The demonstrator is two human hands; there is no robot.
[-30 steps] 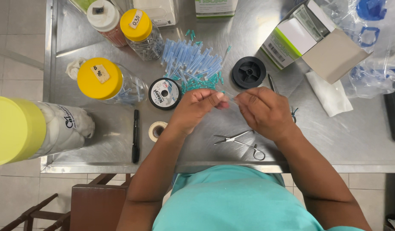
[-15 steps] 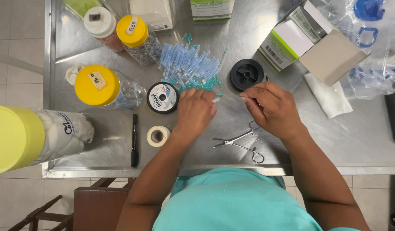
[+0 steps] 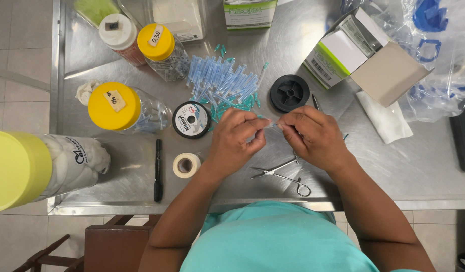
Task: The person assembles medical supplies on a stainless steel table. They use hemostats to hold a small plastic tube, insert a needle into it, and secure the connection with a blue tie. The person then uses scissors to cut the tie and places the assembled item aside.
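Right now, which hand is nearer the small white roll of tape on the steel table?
Left. The left hand sits just right of the small white roll of tape, close but apart. The right hand is farther right, beyond the left hand.

Steel table [image 3: 393, 176] under bright overhead light, pale tiled floor [image 3: 21, 65], brown wooden chair [image 3: 111, 247] tucked below

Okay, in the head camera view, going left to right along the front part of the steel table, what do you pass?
Big yellow-lidded jar lying on its side → black marker → roll of white tape → left hand → right hand → folded white cloth.
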